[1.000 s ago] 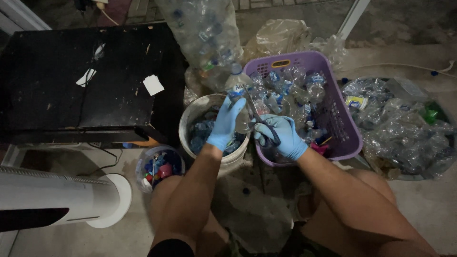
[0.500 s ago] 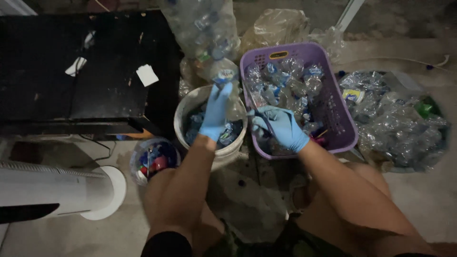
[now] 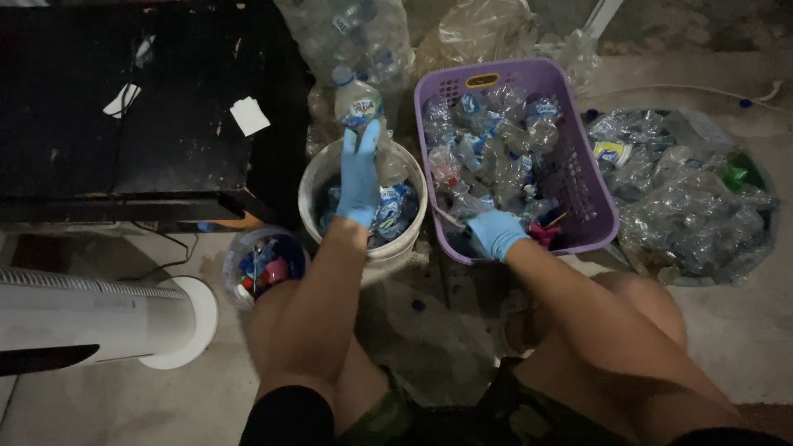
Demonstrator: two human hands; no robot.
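Many crushed bottles are still heaped in the purple basket (image 3: 593,206), where the right hand (image 3: 496,232) is curled, while one capped bottle (image 3: 360,111) is gripped by the left hand (image 3: 360,177) above the part-filled white bucket (image 3: 312,186).
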